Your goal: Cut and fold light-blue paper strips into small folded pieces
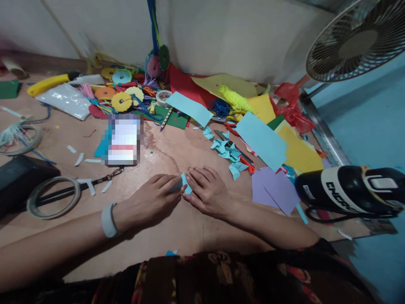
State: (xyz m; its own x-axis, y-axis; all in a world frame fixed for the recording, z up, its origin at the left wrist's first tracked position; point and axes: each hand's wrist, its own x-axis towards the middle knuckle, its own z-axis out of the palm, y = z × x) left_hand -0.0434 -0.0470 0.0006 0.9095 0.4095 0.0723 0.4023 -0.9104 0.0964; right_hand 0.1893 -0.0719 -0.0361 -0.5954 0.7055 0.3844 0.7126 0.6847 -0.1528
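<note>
A small piece of light blue paper (187,185) lies between my two hands at the middle of the table, partly covered by the fingers. My left hand (160,196), with a grey band on its wrist, has its fingers bent together on the paper's left side. From the right, my right hand (207,192) presses on the paper with thumb and fingers. Several small folded blue paper pieces (229,150) lie in a pile beyond my right hand, close to scissors with red handles (247,164).
A phone (123,139) lies beyond my left hand. Tape rolls (53,197) are at the left. Blue paper sheets (262,139), purple paper (275,190) and a black bottle (344,190) lie to the right. Craft pieces and yarn line the wall; a fan (357,42) stands back right.
</note>
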